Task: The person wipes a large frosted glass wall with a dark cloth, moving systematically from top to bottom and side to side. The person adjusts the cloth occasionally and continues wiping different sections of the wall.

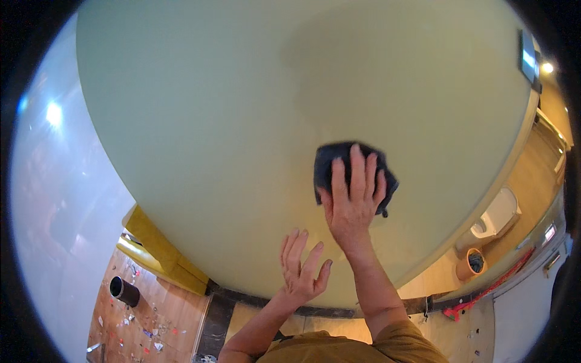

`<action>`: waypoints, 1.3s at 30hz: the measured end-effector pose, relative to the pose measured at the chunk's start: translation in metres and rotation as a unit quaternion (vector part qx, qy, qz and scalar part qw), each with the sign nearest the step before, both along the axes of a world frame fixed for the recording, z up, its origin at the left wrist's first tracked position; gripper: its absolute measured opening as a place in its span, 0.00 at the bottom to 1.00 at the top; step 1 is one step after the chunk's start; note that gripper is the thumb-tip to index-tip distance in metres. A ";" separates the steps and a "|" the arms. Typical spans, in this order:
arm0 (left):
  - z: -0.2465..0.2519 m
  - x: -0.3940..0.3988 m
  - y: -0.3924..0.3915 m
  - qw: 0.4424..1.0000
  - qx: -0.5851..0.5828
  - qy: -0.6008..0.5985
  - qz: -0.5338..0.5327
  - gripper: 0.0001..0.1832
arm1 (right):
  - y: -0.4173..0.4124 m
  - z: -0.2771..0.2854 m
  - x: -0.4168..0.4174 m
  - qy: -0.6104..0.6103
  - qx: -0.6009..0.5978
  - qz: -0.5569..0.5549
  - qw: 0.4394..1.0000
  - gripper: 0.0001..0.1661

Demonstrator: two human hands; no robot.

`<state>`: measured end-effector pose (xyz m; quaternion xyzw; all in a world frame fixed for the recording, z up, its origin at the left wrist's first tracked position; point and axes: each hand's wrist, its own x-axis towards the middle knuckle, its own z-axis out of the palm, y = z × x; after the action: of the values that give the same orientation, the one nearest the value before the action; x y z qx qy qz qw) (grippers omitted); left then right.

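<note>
A pale green wall fills most of the view in front of me. My right hand presses a dark cloth flat against it, fingers spread over the fabric. One dark corner of the cloth hangs out below, to the right of my wrist. Lower and to the left, my left hand is raised near the wall with its fingers apart and nothing in it. Whether its fingertips touch the wall, I cannot tell.
At lower left, a dark bin stands on a wooden floor strewn with litter, near a yellow piece of furniture. Through the right opening are a white toilet, an orange bin and a red-handled broom.
</note>
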<state>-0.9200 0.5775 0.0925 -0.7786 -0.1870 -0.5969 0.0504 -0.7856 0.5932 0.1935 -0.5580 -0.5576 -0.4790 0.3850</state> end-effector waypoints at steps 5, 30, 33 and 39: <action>0.006 -0.004 0.004 0.999 -0.015 -0.037 -0.031 0.30 | 0.013 0.001 -0.010 -0.027 0.004 0.007 1.000 0.30; 0.038 -0.003 0.050 0.990 -0.131 -0.024 -0.043 0.38 | 0.016 -0.093 -0.055 0.221 -0.071 0.297 0.926 0.30; 0.063 0.002 0.077 0.995 -0.066 -0.068 -0.015 0.35 | -0.011 -0.079 -0.046 0.150 -0.032 0.267 0.951 0.26; 0.119 0.025 0.097 0.973 0.091 -0.015 0.210 0.31 | -0.040 -0.085 -0.028 0.169 0.033 0.200 0.965 0.22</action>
<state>-0.8954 0.6741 0.2115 -0.7047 -0.2924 -0.5992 0.2427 -0.8136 0.5532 0.1085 -0.4949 -0.5684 -0.3096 0.5797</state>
